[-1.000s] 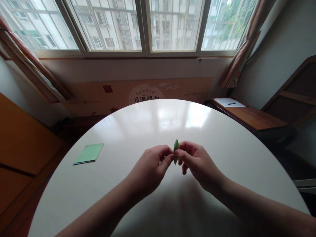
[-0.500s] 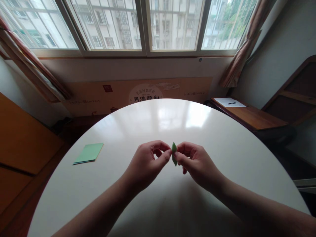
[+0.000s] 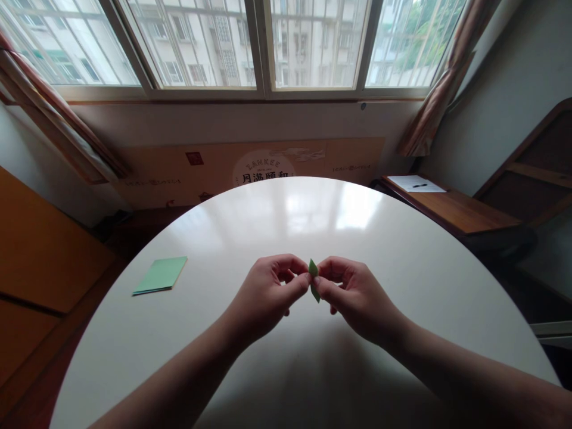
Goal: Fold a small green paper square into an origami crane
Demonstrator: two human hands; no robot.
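Observation:
A small folded piece of green paper [image 3: 315,292] is held up above the white round table [image 3: 402,256], its pointed ends showing above and below my fingertips. My left hand [image 3: 272,289] pinches it from the left between thumb and forefinger. From the right, my right hand [image 3: 351,286] grips it the same way, thumb toward me. The fingertips of both hands nearly meet and cover the paper's middle. Over on the left of the tabletop lies a stack of square paper [image 3: 161,275] with a light green sheet on top.
Beyond the table's right edge stands a wooden side table [image 3: 480,211] bearing a white sheet [image 3: 409,183] and a dark pen [image 3: 420,186]. A printed cardboard panel [image 3: 353,158] leans under the window. An orange-brown cabinet [image 3: 40,238] is at the left.
The green paper has tilted slightly and shifted a little left between my fingers. A lower fingertip of my left hand now shows beneath the palm. Both hands keep their pinch.

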